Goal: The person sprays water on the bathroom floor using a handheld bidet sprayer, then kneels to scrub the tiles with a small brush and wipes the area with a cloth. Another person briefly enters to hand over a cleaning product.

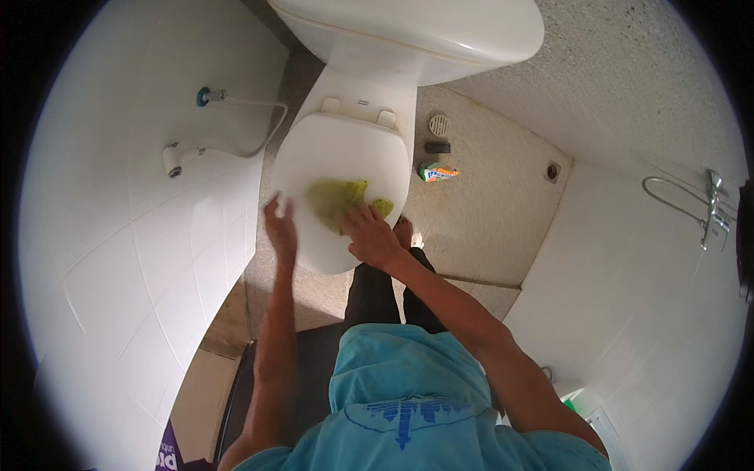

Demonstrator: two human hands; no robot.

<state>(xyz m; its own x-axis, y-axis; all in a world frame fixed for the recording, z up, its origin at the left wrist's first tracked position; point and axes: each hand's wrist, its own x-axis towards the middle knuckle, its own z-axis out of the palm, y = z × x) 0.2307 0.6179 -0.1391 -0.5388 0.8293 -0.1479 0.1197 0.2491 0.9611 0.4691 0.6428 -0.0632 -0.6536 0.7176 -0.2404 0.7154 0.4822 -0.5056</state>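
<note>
A closed white toilet lid (314,149) lies below me, with a yellow-green cloth (334,198) crumpled on its middle and blurred at the left part. My right hand (371,234) has its fingers closed on the cloth's near right side, and a corner of the cloth sticks out past the fingers. At the lid's left edge, my left hand (280,226) is held with fingers apart and slightly smeared, nothing in it. Whether it touches the lid I cannot tell.
The toilet tank (424,27) stands behind the lid. A hand sprayer (172,159) with its hose hangs on the left tiled wall. On the floor at right are a round drain cover (440,125), a dark block (438,147) and a colourful packet (438,172). A shower tap (713,216) is on the right wall.
</note>
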